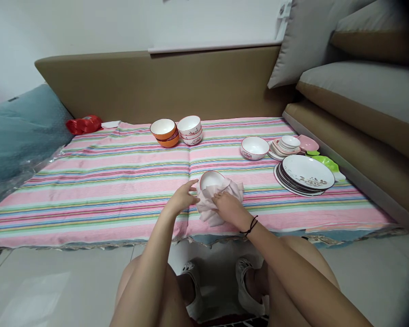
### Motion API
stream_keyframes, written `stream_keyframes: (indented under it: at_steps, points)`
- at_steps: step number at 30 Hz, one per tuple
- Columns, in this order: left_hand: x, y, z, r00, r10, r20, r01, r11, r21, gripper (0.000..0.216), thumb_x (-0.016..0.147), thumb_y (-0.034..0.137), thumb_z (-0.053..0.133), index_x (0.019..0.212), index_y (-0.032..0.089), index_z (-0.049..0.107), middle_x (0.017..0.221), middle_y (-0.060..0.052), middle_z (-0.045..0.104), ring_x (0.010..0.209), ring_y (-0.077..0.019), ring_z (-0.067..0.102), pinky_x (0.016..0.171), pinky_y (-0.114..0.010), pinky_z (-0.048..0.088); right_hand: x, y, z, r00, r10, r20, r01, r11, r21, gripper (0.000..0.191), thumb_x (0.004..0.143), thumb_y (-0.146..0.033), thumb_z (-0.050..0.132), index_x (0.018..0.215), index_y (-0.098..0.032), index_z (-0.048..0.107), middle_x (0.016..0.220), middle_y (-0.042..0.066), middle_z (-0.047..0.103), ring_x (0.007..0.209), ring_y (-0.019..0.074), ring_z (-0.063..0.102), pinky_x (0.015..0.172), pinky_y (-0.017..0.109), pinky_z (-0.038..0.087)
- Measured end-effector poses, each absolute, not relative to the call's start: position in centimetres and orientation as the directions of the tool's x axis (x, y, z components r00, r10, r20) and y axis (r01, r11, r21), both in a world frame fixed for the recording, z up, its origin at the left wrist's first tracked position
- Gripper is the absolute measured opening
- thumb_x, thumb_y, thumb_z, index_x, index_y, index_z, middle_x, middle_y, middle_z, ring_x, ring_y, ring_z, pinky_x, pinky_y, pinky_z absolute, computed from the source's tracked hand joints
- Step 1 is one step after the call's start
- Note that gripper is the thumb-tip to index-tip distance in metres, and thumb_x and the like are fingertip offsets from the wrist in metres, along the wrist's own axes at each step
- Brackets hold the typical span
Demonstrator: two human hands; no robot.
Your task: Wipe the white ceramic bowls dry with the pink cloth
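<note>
Apparently wiping: right hand (pixel 229 208) clutches cloth (pixel 214 217) against bowl (pixel 211 180), left hand (pixel 182 199) beside it, fingers apart; continuing calls for steadying the rim.

Our left hand (pixel 183 198) and right hand (pixel 227 207) are bare, as are our forearms (pixel 159 243). At the right wrist (pixel 241 220) we wear one thin, knotted black cord bracelet (pixel 251 226); below, pale clogs (pixel 244 296) with holes.

I see pale pink cloth (pixel 207 214); against it, white reddish-rimmed bowl (pixel 209 180); under it, pink multicolour-striped sheet (pixel 98 181); right of it, white plate (pixel 303 167), brown floral print.
</note>
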State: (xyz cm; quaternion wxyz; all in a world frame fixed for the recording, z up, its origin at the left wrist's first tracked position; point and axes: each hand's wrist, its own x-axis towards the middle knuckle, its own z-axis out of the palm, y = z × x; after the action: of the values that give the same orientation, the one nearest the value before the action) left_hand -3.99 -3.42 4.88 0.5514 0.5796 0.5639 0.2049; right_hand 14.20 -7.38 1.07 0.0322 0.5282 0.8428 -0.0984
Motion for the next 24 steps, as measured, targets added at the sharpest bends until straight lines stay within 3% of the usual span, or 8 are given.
stream_keyframes:
  at_steps: [15, 18, 21, 24]
  points:
    - [-3.72, -3.69, 5.36, 0.255, 0.881, -0.399, 0.407, 0.276, 0.871, 0.074, 0.063, 0.008, 0.07, 0.132, 0.019, 0.047, 0.122, -0.014, 0.054, 0.07, -0.0097, 0.058, 0.059, -0.023, 0.05, 14.16, -7.44, 1.47, -0.438, 0.884, -0.164, 0.896, 0.415, -0.157, 0.031, 0.093, -0.017, 0.043, 0.113, -0.008, 0.064, 0.118, 0.018, 0.065, 0.112, 0.028, 0.056, 0.1, 0.036, 0.036]
    - [-3.69, -3.77, 5.44, 0.203, 0.893, -0.402, 0.436, 0.285, 0.854, 0.055, 0.062, 0.01, 0.072, 0.113, 0.016, 0.052, 0.111, -0.01, 0.056, 0.062, -0.0083, 0.056, 0.055, -0.024, 0.049, 14.2, -7.41, 1.65, -0.428, 0.888, -0.169, 0.9, 0.402, -0.166, 0.03, 0.092, -0.016, 0.043, 0.111, -0.009, 0.064, 0.114, 0.016, 0.066, 0.107, 0.0269, 0.058, 0.098, 0.035, 0.037]
    - [-3.72, -3.72, 5.25, 0.177, 0.9, -0.399, 0.445, 0.288, 0.848, 0.035, 0.061, 0.011, 0.072, 0.088, 0.016, 0.051, 0.085, -0.002, 0.057, 0.055, -0.0092, 0.054, 0.053, -0.024, 0.046, 14.22, -7.37, 1.87, -0.405, 0.897, -0.176, 0.91, 0.378, -0.171, 0.028, 0.092, -0.016, 0.042, 0.109, -0.009, 0.065, 0.11, 0.015, 0.068, 0.104, 0.0265, 0.059, 0.093, 0.035, 0.039]
    - [-3.75, -3.67, 5.1, 0.282, 0.866, -0.413, 0.466, 0.253, 0.848, 0.025, 0.061, 0.015, 0.068, 0.064, 0.018, 0.043, 0.058, 0.005, 0.045, 0.051, -0.009, 0.048, 0.052, -0.023, 0.04, 14.22, -7.38, 1.99, -0.399, 0.9, -0.175, 0.913, 0.37, -0.173, 0.028, 0.093, -0.016, 0.042, 0.109, -0.008, 0.064, 0.111, 0.017, 0.067, 0.105, 0.0268, 0.059, 0.092, 0.035, 0.04]
